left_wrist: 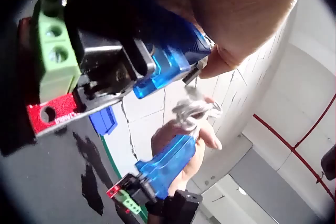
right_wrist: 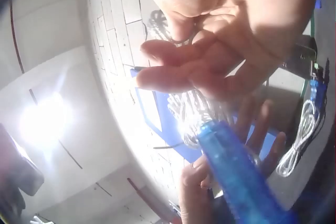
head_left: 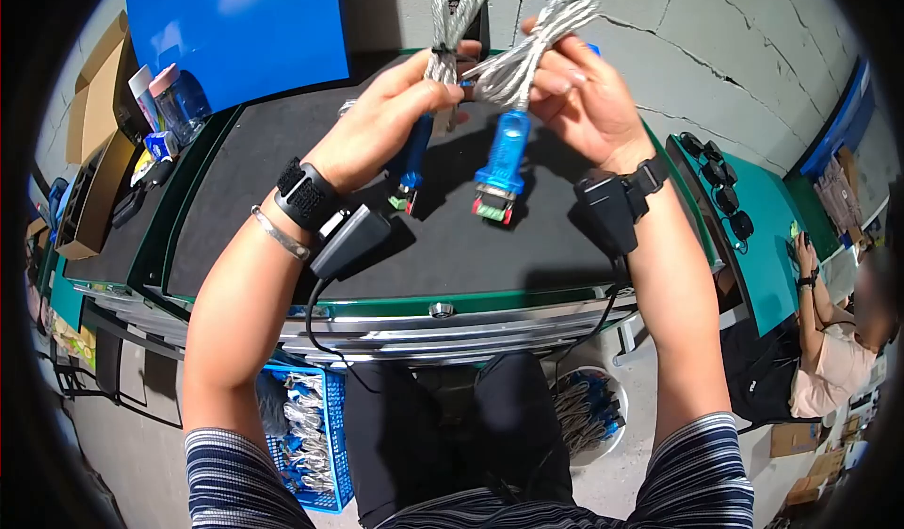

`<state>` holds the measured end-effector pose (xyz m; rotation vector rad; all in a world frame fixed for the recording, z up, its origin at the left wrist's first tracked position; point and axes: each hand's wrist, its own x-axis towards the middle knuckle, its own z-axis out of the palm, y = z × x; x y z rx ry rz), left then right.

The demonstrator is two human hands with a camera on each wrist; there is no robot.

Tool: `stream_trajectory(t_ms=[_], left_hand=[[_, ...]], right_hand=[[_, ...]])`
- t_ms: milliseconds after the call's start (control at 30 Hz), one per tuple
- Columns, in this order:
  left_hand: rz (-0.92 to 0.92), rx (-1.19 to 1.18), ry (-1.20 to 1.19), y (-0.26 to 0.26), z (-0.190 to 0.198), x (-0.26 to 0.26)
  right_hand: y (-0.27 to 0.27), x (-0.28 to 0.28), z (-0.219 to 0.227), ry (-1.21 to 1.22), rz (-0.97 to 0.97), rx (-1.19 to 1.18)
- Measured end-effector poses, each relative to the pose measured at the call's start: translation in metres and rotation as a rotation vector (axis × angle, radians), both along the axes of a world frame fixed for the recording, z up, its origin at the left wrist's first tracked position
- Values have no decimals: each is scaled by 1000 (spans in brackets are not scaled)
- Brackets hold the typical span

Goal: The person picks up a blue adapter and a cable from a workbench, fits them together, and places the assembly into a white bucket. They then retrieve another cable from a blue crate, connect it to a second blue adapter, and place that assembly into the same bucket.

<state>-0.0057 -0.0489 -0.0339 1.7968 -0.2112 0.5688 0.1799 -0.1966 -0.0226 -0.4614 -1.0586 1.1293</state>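
Pinching one cable [head_left: 444,0], the left hand [head_left: 391,110] is near the right hand [head_left: 593,105], which grips another cable [head_left: 513,75]. Blue plugs [head_left: 507,147] point back from the fingers [head_left: 556,81], a gap between; below, the mat [head_left: 452,256] meets a green edge [head_left: 508,301].

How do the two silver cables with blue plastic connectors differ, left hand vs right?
Pose: in the head view, the left-hand silver cable's loop stands nearly upright; the right-hand silver cable's loop leans toward picture right.
Visibility: there, the left blue connector is partly covered by the left hand; the right blue connector shows clear of the right hand.
Shared: coiled cable, green terminal block at the end.
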Motion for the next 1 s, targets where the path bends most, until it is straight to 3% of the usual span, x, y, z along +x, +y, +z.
stream_trajectory(t_ms=[67, 200, 300, 367, 400, 467, 600, 700, 900, 967, 1000], left_hand=[[-35, -75, 27, -6, -1, 1], [-140, -224, 144, -7, 0, -2], [-67, -38, 153, -3, -5, 0], [-25, 34, 148, -6, -5, 1], [-12, 11, 136, -7, -6, 3], [-14, -43, 117, -3, -8, 5], [41, 55, 199, 1, -5, 0], [43, 152, 181, -3, -9, 1], [60, 343, 257, 1, -3, -3], [90, 101, 217, 11, -4, -3], [183, 104, 227, 22, -1, -4]], right_hand=[[3, 2, -3, -7, -11, -97], [6, 3, -8, -270, -101, -166], [10, -9, -7, -606, -544, -258], [13, -21, -12, -555, -670, -200], [13, -23, -13, -556, -666, -195], [15, -26, -15, -358, -400, -38], [21, -45, -20, -398, -499, -188], [25, -44, -22, -377, -452, -236], [29, -28, -29, -299, -483, -221], [24, -26, -25, -156, -391, -189], [25, -20, -24, -116, -470, -186]])
